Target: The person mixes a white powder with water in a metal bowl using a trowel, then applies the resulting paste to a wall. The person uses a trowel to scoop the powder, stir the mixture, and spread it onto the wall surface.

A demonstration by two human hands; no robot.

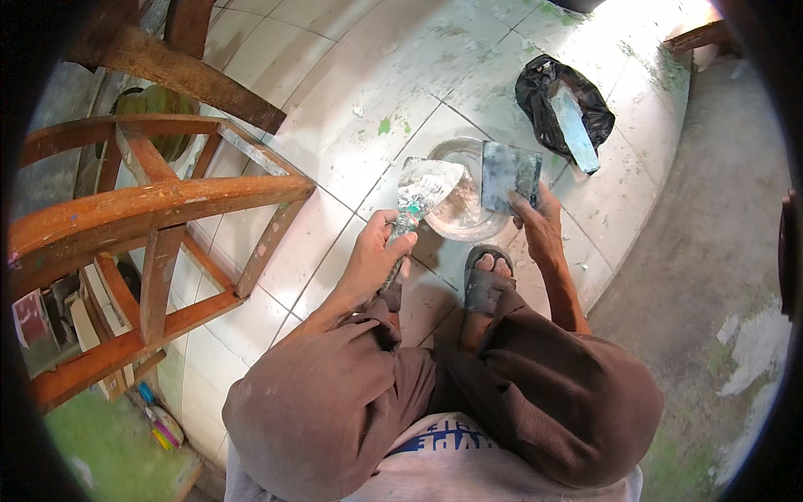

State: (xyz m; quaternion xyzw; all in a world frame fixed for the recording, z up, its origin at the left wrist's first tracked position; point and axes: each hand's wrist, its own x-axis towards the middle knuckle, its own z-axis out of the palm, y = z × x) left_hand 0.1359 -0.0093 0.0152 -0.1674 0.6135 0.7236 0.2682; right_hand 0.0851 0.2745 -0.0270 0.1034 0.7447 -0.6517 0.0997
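My left hand (374, 261) is closed round the handle of a putty knife (428, 186), whose broad blade is coated in whitish paste. In my right hand (539, 219), pinched by its lower edge, is a flat, dark grey rectangular scraper plate (511, 176) with pale smears. Beneath the two tools a round bucket (471, 235) stands on the tiles, its inner wall streaked with white paste. The putty knife's blade overlaps the bucket's left side, and the plate covers part of its right rim. Whether either tool touches the bucket, I cannot tell.
An orange-brown wooden ladder-like frame (159, 201) stands at the left. Beyond the bucket to the right lies a black plastic bag (535, 92) with a pale blue flat strip (573, 130) on it. My sandalled foot (485, 284) is just below the bucket. A grey wall (669, 243) runs along the right.
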